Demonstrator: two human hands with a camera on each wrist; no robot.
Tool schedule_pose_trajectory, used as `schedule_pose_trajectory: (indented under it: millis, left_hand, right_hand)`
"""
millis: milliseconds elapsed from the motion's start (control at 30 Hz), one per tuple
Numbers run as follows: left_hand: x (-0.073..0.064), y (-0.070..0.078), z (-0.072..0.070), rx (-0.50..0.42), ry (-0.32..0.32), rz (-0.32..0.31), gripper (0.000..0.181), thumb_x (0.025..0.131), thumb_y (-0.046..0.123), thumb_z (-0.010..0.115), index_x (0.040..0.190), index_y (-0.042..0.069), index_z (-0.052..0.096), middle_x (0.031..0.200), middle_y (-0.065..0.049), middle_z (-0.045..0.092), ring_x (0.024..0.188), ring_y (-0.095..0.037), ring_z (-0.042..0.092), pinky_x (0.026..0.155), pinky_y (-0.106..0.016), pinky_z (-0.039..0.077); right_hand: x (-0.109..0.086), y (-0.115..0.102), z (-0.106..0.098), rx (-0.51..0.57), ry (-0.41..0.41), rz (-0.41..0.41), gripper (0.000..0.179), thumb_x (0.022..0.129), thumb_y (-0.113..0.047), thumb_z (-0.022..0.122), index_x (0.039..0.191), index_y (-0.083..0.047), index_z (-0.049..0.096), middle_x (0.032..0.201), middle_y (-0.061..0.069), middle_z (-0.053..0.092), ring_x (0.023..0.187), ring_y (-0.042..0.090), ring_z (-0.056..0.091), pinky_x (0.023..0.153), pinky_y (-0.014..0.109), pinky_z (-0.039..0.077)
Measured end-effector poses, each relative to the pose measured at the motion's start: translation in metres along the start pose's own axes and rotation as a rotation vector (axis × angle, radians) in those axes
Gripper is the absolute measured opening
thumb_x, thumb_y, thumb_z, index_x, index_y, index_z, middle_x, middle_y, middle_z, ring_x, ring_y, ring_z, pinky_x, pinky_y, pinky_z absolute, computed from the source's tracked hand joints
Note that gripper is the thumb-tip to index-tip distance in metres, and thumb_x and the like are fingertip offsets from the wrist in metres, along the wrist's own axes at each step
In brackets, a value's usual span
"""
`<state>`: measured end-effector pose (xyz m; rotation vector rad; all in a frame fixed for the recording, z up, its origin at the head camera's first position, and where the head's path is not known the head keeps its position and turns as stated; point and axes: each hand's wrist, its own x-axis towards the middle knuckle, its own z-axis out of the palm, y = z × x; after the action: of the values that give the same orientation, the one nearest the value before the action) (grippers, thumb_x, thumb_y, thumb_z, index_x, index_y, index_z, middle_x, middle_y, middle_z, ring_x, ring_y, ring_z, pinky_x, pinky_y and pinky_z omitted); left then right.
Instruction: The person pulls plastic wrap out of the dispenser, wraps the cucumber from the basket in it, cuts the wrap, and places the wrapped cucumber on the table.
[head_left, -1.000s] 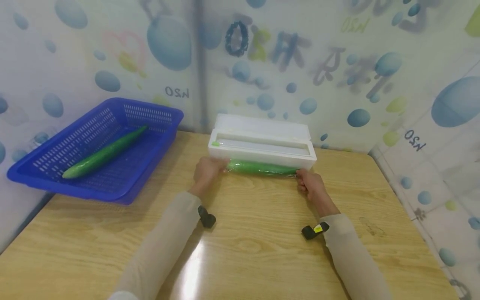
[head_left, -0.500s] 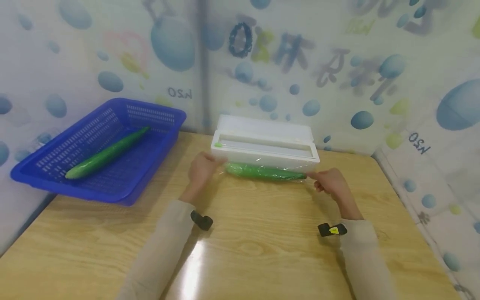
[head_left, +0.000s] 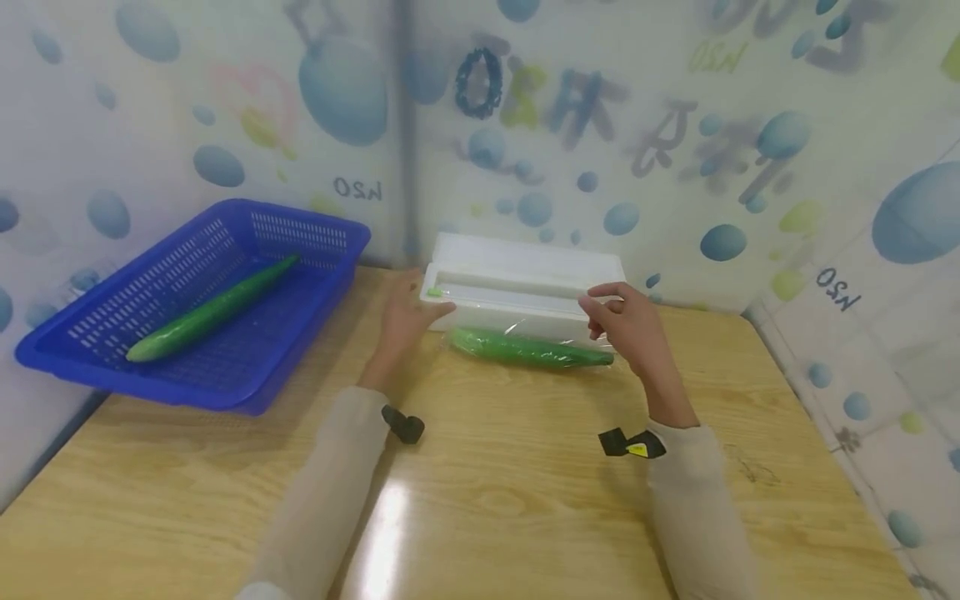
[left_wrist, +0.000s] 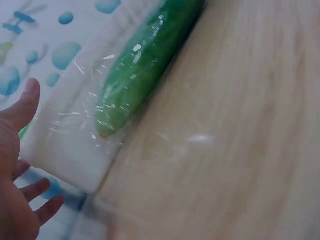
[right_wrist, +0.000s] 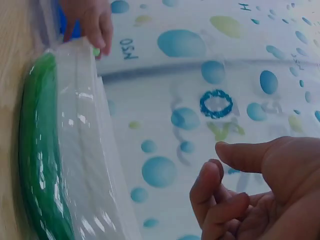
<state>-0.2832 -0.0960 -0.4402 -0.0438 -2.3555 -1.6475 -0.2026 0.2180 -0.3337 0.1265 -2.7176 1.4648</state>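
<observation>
A cucumber (head_left: 531, 350) covered in clear plastic film lies on the table along the front of a long white box (head_left: 487, 315). Film spreads from it over the box front in the left wrist view, around the cucumber's pale end (left_wrist: 117, 110). My left hand (head_left: 402, 315) is at the box's left end, thumb in front and fingers spread, holding nothing. Above the box's right end is my right hand (head_left: 630, 327), thumb extended and fingers loosely bent. Nothing sits between the right thumb (right_wrist: 245, 156) and fingers.
The box's white lid (head_left: 525, 257) stands raised at the back, and a small green tab (head_left: 434, 292) shows at its left. A blue basket (head_left: 311, 329) on the left holds another cucumber (head_left: 213, 310). A patterned wall (head_left: 540, 150) rises behind the table (head_left: 495, 492).
Both hands have let go of the wrapped cucumber's ends. The left has moved up to the box's left end, the right up over its right end. The cucumber lies slightly nearer me.
</observation>
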Motion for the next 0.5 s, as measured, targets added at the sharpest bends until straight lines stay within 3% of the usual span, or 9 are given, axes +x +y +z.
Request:
schedule_pose_trajectory:
  millis: [133, 267, 400, 500]
  left_hand:
    - [0.003, -0.010, 0.004, 0.014, -0.040, 0.020, 0.086, 0.075, 0.032, 0.082, 0.147, 0.019, 0.037, 0.149, -0.002, 0.037, 0.135, -0.022, 0.034, 0.110, -0.041, 0.026]
    - [0.002, -0.013, 0.006, 0.051, -0.035, 0.061, 0.083, 0.078, 0.032, 0.080, 0.147, 0.020, 0.036, 0.152, 0.002, 0.032, 0.139, -0.018, 0.027, 0.113, -0.035, 0.019]
    - [0.000, -0.014, 0.007, 0.061, 0.008, 0.086, 0.080, 0.074, 0.033, 0.082, 0.143, 0.021, 0.044, 0.149, 0.005, 0.038, 0.136, -0.016, 0.033, 0.111, -0.032, 0.023]
    - [-0.001, -0.015, 0.010, 0.050, 0.029, 0.091, 0.079, 0.071, 0.037, 0.083, 0.140, 0.023, 0.048, 0.146, 0.010, 0.041, 0.130, -0.015, 0.042, 0.107, -0.031, 0.032]
  right_hand:
    - [0.012, -0.011, 0.024, 0.053, 0.018, -0.065, 0.042, 0.094, -0.038, 0.061, 0.122, -0.007, 0.058, 0.074, 0.015, 0.063, 0.066, 0.028, 0.057, 0.060, 0.035, 0.043]
    - [0.022, -0.019, 0.050, 0.069, 0.006, -0.085, 0.041, 0.093, -0.038, 0.062, 0.121, -0.008, 0.059, 0.076, 0.016, 0.066, 0.070, 0.033, 0.058, 0.051, 0.033, 0.035]
    - [0.028, -0.027, 0.075, 0.113, 0.003, -0.095, 0.041, 0.093, -0.034, 0.063, 0.122, -0.006, 0.058, 0.083, 0.021, 0.067, 0.077, 0.037, 0.062, 0.054, 0.033, 0.039]
    - [0.032, -0.033, 0.092, 0.117, 0.019, -0.146, 0.037, 0.093, -0.029, 0.064, 0.120, -0.005, 0.060, 0.083, 0.019, 0.067, 0.075, 0.036, 0.064, 0.055, 0.033, 0.044]
